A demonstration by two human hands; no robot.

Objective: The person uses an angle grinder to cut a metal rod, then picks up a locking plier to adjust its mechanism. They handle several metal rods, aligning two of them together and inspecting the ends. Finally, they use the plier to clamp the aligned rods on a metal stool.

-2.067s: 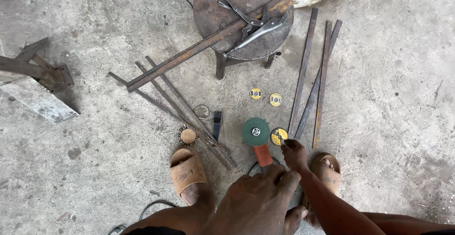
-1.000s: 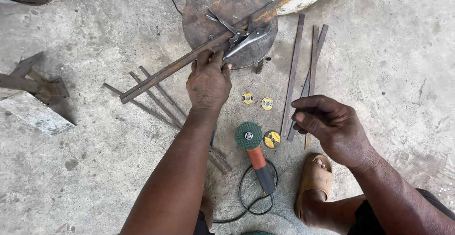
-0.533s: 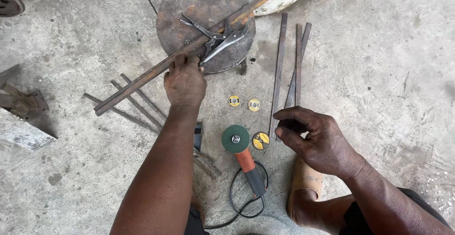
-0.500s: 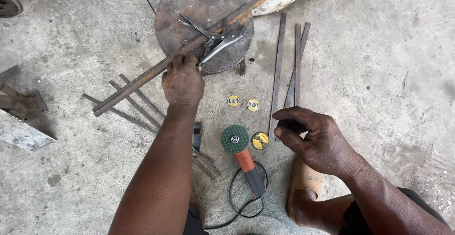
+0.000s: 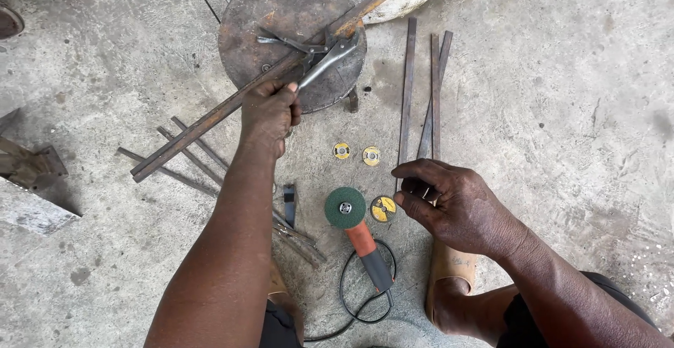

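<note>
Head view: a long rusty steel bar [image 5: 232,102] lies slanted across a round rusty metal stand [image 5: 270,18], and the left hand [image 5: 270,113] is closed around its middle. Locking pliers [image 5: 316,57] clamp the bar just above that hand. The right hand [image 5: 449,204] hovers lower right, fingers curled narrow, empty as far as visible. Between the hands, on the concrete floor [image 5: 562,109], lie an orange-handled angle grinder [image 5: 354,225] and small yellow discs [image 5: 357,154]; flat steel strips [image 5: 421,88] lie beyond the right hand.
</note>
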